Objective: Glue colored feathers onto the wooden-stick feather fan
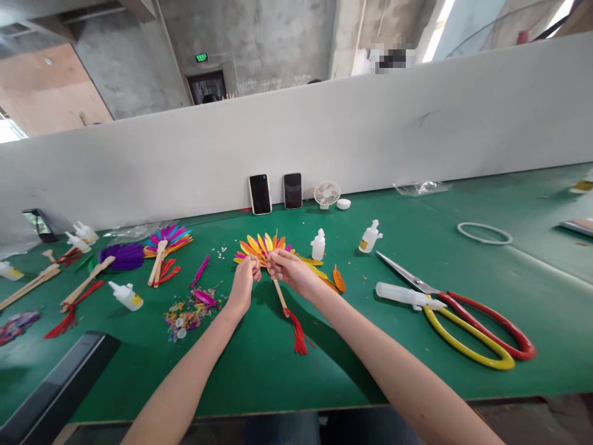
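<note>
A feather fan [254,246] with orange, yellow and magenta feathers lies in front of me, its wooden handle [280,295] pointing toward me and a red tassel [299,334] at the end. My left hand [246,279] is closed with curled fingers at the fan's lower left side. At the base of the feathers, my right hand [288,269] is closed in a pinch. Whatever either hand holds is hidden or too small to make out. Loose yellow feathers [315,262] and an orange feather [339,278] lie right of the fan.
Large scissors [426,286] with red and yellow handles lie at right, a glue bottle [403,295] across them. More glue bottles stand nearby [318,245]. Feather scraps [189,315] and finished-looking fans [169,241] lie left. Two phones [260,194] and a small fan [327,194] line the white partition.
</note>
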`<move>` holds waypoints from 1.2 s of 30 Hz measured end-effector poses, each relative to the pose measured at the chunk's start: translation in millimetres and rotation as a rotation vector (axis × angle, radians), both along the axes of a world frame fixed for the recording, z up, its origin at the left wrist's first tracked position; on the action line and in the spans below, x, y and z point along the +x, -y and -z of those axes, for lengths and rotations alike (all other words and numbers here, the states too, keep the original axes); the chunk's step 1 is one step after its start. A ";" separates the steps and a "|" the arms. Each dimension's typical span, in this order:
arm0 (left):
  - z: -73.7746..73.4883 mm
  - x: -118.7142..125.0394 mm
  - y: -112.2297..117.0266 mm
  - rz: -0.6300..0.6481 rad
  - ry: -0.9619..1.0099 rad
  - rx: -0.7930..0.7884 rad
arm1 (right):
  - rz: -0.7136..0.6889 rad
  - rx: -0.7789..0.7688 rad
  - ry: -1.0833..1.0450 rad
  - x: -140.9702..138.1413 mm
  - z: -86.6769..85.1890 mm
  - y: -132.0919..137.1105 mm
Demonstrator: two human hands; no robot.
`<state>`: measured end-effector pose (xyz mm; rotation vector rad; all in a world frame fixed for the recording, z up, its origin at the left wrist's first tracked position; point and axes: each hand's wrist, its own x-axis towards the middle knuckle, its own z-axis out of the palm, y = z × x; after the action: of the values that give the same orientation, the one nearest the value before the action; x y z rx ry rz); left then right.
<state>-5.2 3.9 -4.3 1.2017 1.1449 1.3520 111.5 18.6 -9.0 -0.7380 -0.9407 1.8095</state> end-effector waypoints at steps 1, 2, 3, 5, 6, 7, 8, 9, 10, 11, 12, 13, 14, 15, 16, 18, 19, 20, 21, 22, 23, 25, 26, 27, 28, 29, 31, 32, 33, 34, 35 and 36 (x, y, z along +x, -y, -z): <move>0.7 -0.3 -0.5 -0.017 -0.027 0.009 | 0.011 0.012 0.019 -0.2 0.1 0.3; 1.7 -0.5 -0.7 -0.031 -0.063 0.023 | 0.023 0.029 0.037 -0.2 0.3 0.4; 2.7 -0.8 -0.8 -0.039 -0.105 0.041 | 0.035 0.051 0.053 0.0 0.7 0.4; 4.8 -1.7 -0.9 -0.042 -0.190 0.071 | 0.056 0.098 0.078 0.4 1.6 -0.2; 5.7 -2.2 -0.9 -0.040 -0.225 0.079 | 0.063 0.114 0.090 0.6 2.0 -0.5; 6.2 -2.8 -1.0 -0.039 -0.253 0.082 | 0.067 0.126 0.103 0.6 2.4 -0.8; 6.3 -3.4 -1.2 -0.040 -0.273 0.084 | 0.071 0.135 0.115 0.6 2.7 -1.1; 6.0 -3.9 -1.3 -0.043 -0.284 0.088 | 0.075 0.143 0.128 0.4 2.9 -1.4; 5.2 -4.2 -1.3 -0.047 -0.290 0.095 | 0.082 0.154 0.141 0.0 3.0 -1.6; 4.2 -4.4 -1.2 -0.052 -0.291 0.104 | 0.094 0.169 0.156 -0.3 3.0 -1.9; 3.0 -4.4 -1.0 -0.058 -0.289 0.112 | 0.110 0.188 0.173 -0.8 3.1 -2.1; 1.8 -4.3 -0.8 -0.061 -0.285 0.116 | 0.127 0.208 0.193 -1.2 3.2 -2.5; 0.8 -4.1 -0.5 -0.061 -0.282 0.116 | 0.143 0.228 0.213 -1.6 3.4 -2.9; 0.0 -3.9 -0.2 -0.061 -0.279 0.114 | 0.156 0.248 0.230 -1.9 3.7 -3.4; -0.5 -3.7 0.0 -0.059 -0.277 0.112 | 0.164 0.264 0.242 -2.1 4.0 -4.0; -0.7 -3.5 0.2 -0.054 -0.277 0.114 | 0.171 0.284 0.254 -2.0 5.0 -5.2; -0.7 -3.5 0.1 -0.054 -0.278 0.118 | 0.174 0.288 0.255 -1.7 5.5 -5.8; -0.8 -3.7 -0.1 -0.057 -0.278 0.122 | 0.175 0.288 0.255 -1.4 6.0 -6.4; -1.1 -4.2 -0.3 -0.064 -0.277 0.127 | 0.177 0.286 0.253 -1.1 6.5 -7.0; -1.7 -5.1 -0.7 -0.074 -0.277 0.132 | 0.178 0.280 0.249 -0.9 7.1 -7.5; -2.8 -6.5 -1.1 -0.087 -0.279 0.140 | 0.176 0.273 0.243 -0.8 7.7 -8.0; -6.1 -10.8 -2.4 -0.134 -0.305 0.168 | 0.164 0.259 0.234 -1.4 8.9 -8.2; -8.2 -13.7 -3.2 -0.169 -0.342 0.190 | 0.154 0.256 0.235 -2.1 9.4 -7.9; -10.3 -17.0 -4.3 -0.211 -0.405 0.214 | 0.145 0.256 0.241 -2.9 9.8 -7.3; -12.4 -20.5 -5.5 -0.250 -0.505 0.236 | 0.136 0.260 0.251 -3.8 10.0 -6.4; -14.1 -24.0 -6.8 -0.277 -0.647 0.247 | 0.133 0.264 0.265 -4.7 10.1 -5.2; -15.9 -30.2 -9.4 -0.291 -1.011 0.222 | 0.134 0.270 0.304 -6.2 9.6 -2.6; -15.9 -32.6 -10.6 -0.269 -1.192 0.193 | 0.137 0.271 0.326 -6.8 9.3 -1.5; -15.5 -34.7 -11.4 -0.232 -1.355 0.157 | 0.140 0.270 0.347 -7.1 8.9 -0.8; -14.9 -36.4 -11.9 -0.189 -1.492 0.117 | 0.142 0.270 0.364 -7.2 8.6 -0.3; -14.4 -37.9 -12.1 -0.147 -1.602 0.073 | 0.143 0.271 0.377 -7.1 8.4 -0.3; -14.2 -39.4 -11.9 -0.117 -1.685 0.030 | 0.146 0.277 0.384 -6.9 8.3 -0.6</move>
<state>-44.6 15.7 9.9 2.3712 2.2566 0.1036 104.6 19.2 -17.3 -0.9674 -1.3205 1.3981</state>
